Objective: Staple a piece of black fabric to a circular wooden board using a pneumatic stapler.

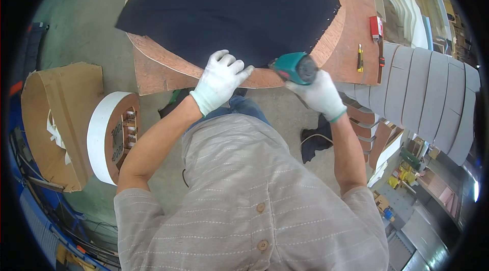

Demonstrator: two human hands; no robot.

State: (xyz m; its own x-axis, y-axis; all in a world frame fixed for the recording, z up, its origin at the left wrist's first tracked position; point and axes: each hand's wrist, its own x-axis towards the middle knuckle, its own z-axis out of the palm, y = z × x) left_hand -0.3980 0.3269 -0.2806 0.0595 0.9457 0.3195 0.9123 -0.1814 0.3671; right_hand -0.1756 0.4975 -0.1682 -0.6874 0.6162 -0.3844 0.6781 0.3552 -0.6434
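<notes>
A sheet of black fabric [234, 11] lies over a curved plywood panel [165, 62], with small staples showing along its right edge. At the near edge of the fabric, my left hand [220, 78], in a white glove, has its fingers bent and closed on the cloth. My gloved right hand [321, 95] grips a teal staple gun [295, 67], slightly blurred. Its nose meets the fabric's near edge, to the right of my left hand. The exact contact of the nose is hidden by the tool's body.
Under the panel is a wooden tabletop [356, 42], with a yellow utility knife [360, 58] and a red box [376, 27] on its right. A cardboard box [71, 113] and a white curved frame [104, 133] stand at left. Grey curved panels [415, 87] stand at right.
</notes>
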